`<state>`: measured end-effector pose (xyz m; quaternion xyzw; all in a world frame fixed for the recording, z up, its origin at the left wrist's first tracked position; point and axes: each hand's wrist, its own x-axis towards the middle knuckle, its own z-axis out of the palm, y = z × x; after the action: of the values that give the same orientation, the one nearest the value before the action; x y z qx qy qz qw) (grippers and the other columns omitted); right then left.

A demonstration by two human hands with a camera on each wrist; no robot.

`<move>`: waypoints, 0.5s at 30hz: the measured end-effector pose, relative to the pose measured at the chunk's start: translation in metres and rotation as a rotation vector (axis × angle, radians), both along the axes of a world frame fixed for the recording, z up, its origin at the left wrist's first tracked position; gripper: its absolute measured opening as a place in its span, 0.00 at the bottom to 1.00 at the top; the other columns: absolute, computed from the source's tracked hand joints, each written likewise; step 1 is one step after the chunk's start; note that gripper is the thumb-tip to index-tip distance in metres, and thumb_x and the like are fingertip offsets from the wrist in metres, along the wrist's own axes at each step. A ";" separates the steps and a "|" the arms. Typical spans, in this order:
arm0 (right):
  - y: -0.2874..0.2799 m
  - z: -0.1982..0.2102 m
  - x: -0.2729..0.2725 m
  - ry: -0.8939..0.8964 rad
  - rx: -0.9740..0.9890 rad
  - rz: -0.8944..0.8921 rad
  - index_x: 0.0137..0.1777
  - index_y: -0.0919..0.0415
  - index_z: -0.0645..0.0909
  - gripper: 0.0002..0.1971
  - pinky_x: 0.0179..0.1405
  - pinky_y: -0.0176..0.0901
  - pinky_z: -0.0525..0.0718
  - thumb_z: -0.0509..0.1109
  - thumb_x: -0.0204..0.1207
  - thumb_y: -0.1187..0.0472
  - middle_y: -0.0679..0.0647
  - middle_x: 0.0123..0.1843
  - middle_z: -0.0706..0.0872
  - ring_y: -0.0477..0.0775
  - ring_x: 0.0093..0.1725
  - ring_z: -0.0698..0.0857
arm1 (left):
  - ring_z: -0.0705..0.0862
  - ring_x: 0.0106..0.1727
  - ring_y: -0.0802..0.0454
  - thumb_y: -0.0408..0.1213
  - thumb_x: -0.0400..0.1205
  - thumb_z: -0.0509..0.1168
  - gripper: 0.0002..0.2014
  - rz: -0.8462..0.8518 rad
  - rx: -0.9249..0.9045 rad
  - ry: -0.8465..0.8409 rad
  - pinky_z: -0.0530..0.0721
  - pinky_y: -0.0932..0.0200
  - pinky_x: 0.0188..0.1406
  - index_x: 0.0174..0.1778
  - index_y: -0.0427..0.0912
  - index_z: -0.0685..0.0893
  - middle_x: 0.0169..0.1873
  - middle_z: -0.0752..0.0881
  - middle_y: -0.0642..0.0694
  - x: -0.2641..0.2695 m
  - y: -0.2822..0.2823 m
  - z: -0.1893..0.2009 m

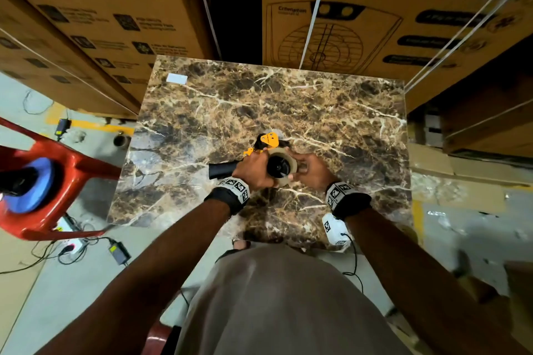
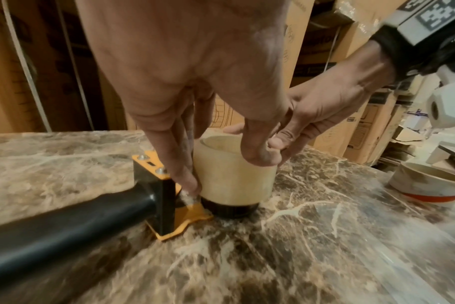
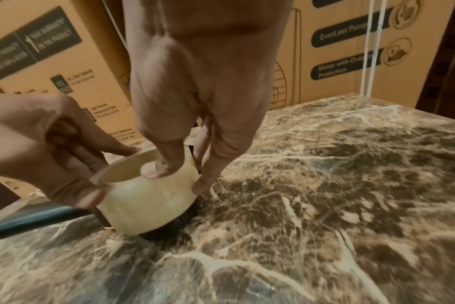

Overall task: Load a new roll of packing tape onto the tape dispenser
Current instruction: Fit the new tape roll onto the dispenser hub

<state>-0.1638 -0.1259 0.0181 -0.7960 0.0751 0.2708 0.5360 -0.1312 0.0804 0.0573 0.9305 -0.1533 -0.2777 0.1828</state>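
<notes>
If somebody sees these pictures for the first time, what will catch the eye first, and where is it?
First, both hands meet at the near middle of the marble table, gripping a pale tape roll that sits partly down over the black hub of the dispenser. The left hand and right hand hold the roll from opposite sides. Printed cardboard boxes stand behind the table.

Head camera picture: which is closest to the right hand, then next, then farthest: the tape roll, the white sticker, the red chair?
From the right hand:
1. tape roll, touching its fingers.
2. white sticker, table's far left corner.
3. red chair, on the floor, far left.
</notes>
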 end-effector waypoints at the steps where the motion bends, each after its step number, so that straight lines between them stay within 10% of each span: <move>1: 0.001 -0.001 0.000 -0.024 -0.045 0.039 0.84 0.45 0.71 0.44 0.73 0.57 0.84 0.84 0.68 0.62 0.53 0.74 0.85 0.51 0.69 0.86 | 0.88 0.58 0.34 0.67 0.61 0.74 0.47 -0.041 0.055 -0.029 0.89 0.40 0.55 0.73 0.45 0.76 0.57 0.89 0.39 0.002 -0.001 0.006; 11: 0.003 -0.022 -0.006 -0.145 -0.255 0.204 0.89 0.36 0.51 0.55 0.77 0.61 0.78 0.76 0.64 0.38 0.53 0.84 0.74 0.58 0.82 0.75 | 0.74 0.75 0.35 0.60 0.69 0.74 0.53 -0.314 0.158 -0.028 0.66 0.25 0.77 0.84 0.37 0.60 0.71 0.78 0.36 0.021 0.000 0.013; 15: 0.015 0.004 0.000 -0.170 -0.303 0.242 0.90 0.49 0.60 0.51 0.82 0.58 0.73 0.80 0.67 0.52 0.54 0.86 0.72 0.57 0.84 0.72 | 0.80 0.69 0.36 0.63 0.63 0.71 0.53 -0.359 0.193 -0.063 0.71 0.28 0.74 0.83 0.44 0.62 0.67 0.82 0.41 0.027 0.008 -0.001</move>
<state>-0.1638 -0.1111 0.0220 -0.8907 -0.0267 0.2510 0.3781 -0.1038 0.0887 0.0561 0.9098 -0.2949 -0.2900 0.0356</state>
